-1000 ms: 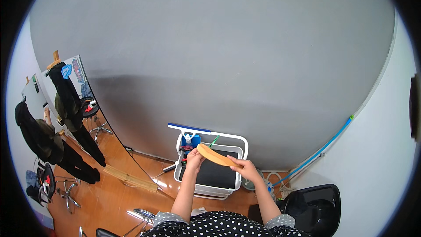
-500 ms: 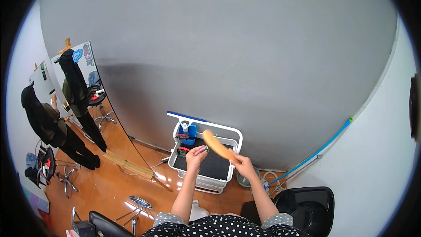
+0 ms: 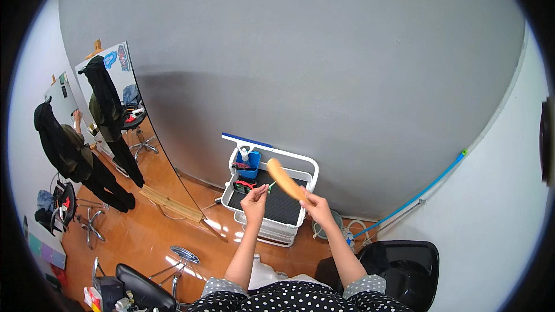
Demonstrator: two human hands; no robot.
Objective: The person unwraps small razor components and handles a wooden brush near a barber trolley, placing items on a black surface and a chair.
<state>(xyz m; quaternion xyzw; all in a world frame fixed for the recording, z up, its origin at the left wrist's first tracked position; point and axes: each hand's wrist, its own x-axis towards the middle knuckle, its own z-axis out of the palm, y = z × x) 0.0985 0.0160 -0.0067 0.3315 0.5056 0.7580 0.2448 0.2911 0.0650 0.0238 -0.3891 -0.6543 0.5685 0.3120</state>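
Note:
In my right hand (image 3: 317, 207) is the lower end of a long, slightly curved tan wooden-looking piece (image 3: 283, 180); its kind is not clear from this side. It slants up and to the left over a white trolley (image 3: 310, 182) with a dark-lined top tray. My left hand (image 3: 254, 202) is closed in a pinch beside it, fingertips on a small thin white-and-green piece (image 3: 272, 186). That small piece is close to the tan one; whether they touch I cannot tell. Behind my left hand, red-and-black items (image 3: 245, 184) lie in the tray.
A blue bin (image 3: 250, 164) holding a white bottle sits in the trolley's far left corner, under a blue-edged squeegee (image 3: 245, 140). A black basin (image 3: 425, 277) is at lower right, a grey bucket (image 3: 326, 225) behind it. Left are a tall mirror (image 3: 130, 75), a person in black (image 3: 63, 144) and a black chair (image 3: 141, 286).
The view has shifted slightly. My right hand has moved a little left and up with the tan piece; my left hand is a bit higher, still pinching. The person at left remains standing.

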